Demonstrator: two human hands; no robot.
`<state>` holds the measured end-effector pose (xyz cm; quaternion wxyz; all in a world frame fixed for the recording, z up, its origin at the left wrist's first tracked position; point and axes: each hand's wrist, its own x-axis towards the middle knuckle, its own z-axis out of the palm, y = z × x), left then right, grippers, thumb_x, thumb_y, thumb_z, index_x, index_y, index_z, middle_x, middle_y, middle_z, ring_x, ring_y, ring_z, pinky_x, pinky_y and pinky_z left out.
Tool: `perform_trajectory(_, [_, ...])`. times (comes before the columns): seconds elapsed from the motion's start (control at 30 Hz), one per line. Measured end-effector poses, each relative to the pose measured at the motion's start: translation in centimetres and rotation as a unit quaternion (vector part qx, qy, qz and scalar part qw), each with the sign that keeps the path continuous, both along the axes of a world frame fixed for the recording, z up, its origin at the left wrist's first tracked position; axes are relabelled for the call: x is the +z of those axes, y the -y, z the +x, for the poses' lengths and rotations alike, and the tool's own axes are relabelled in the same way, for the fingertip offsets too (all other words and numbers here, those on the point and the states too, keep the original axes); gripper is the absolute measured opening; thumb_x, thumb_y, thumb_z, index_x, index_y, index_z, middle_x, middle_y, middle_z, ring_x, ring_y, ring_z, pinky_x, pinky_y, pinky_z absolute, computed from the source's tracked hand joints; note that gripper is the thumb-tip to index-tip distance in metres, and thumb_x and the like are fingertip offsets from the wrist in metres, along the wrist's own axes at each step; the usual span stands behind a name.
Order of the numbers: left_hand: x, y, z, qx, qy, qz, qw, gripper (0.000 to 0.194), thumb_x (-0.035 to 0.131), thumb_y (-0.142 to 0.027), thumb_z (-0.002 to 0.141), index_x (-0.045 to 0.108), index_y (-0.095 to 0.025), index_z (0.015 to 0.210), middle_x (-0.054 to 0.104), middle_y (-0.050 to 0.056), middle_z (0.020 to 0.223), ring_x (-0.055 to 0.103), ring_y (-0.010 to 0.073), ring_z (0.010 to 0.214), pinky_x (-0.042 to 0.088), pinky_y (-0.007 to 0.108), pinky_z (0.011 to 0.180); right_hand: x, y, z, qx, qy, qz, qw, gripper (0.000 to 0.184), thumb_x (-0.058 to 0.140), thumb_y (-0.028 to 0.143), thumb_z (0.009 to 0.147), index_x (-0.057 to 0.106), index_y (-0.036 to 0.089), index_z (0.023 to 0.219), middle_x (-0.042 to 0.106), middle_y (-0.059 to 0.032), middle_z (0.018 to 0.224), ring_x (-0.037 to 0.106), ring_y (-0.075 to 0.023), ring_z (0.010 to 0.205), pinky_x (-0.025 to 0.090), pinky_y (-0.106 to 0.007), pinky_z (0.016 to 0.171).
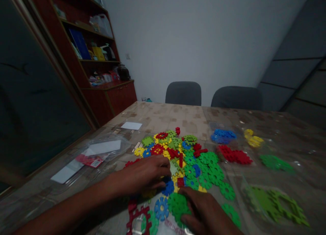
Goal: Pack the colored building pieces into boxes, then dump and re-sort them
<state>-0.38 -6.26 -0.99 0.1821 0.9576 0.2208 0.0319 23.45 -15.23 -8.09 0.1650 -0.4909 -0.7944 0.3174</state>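
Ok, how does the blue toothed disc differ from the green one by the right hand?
The blue disc has open cut-outs, the green disc looks more solid and larger. The blue lies uncovered; the green touches the right hand. Both are flat toothed plastic pieces.

The room is dimly lit, with a plain white wall across the far side and a small socket plate on it. Against that wall, to the left, stands a reddish-brown wooden cabinet, its open shelves holding a blue binder and a yellow box above closed cupboard doors. Two dark grey chairs stand side by side just beyond the far edge of the table. A large dark glass panel fills the left side, and grey panelling closes the right.
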Motion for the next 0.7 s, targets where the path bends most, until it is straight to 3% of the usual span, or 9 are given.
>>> perform_trajectory(0.23, [-0.4,0.3,0.3,-0.014,0.02,-0.016,1.0,0.014,0.059,-0.014,0.089,0.061,-0.023,0.101,0.061,0.006,0.103,0.057,0.0201,0.091,0.047,0.031,0.079,-0.9,0.4,1.2,-0.01,-0.019,0.062,0.998,0.051,0.063,0.018,0.081,0.059,0.024,0.131,0.069,-0.0106,0.125,0.064,-0.0271,0.111,0.049,-0.037,0.091])
perform_trajectory(0.43, [-0.4,0.1,0.0,-0.01,0.017,-0.006,1.0,0.016,0.06,-0.016,0.091,0.061,-0.023,0.105,0.062,0.006,0.104,0.058,0.0207,0.092,0.047,0.032,0.08,1.4,0.3,1.3,-0.04,0.026,0.065,0.997,0.014,0.062,0.015,0.08,0.061,0.021,0.092,0.068,-0.0057,0.094,0.062,-0.0197,0.082,0.046,-0.028,0.071])
perform_trajectory(0.53, [-0.1,0.1,0.1,-0.005,0.006,-0.003,1.0,0.014,0.059,-0.016,0.093,0.061,-0.022,0.105,0.063,0.006,0.105,0.059,0.0205,0.094,0.047,0.031,0.08,2.0,0.0,1.4,-0.034,0.021,0.053,0.998,0.006,0.061,0.015,0.082,0.058,0.021,0.083,0.066,-0.0019,0.082,0.059,-0.0165,0.074,0.043,-0.026,0.066])
perform_trajectory(0.6, [0.0,0.1,0.1,-0.005,0.001,-0.005,1.0,0.014,0.06,-0.015,0.093,0.061,-0.022,0.105,0.063,0.006,0.105,0.059,0.0206,0.094,0.048,0.031,0.08,1.6,-0.2,1.5,-0.015,0.013,0.045,0.999,0.008,0.06,0.015,0.083,0.062,0.021,0.087,0.069,-0.0023,0.086,0.062,-0.0175,0.078,0.046,-0.027,0.07])
perform_trajectory(0.7, [-0.1,0.1,0.2,-0.01,0.0,-0.005,1.0,0.017,0.06,-0.015,0.092,0.061,-0.023,0.107,0.063,0.007,0.105,0.059,0.0213,0.094,0.048,0.032,0.081,0.4,-0.2,1.6,0.005,-0.005,0.068,0.998,0.031,0.057,0.018,0.088,0.064,0.023,0.118,0.071,-0.0081,0.118,0.065,-0.0235,0.106,0.051,-0.036,0.089])
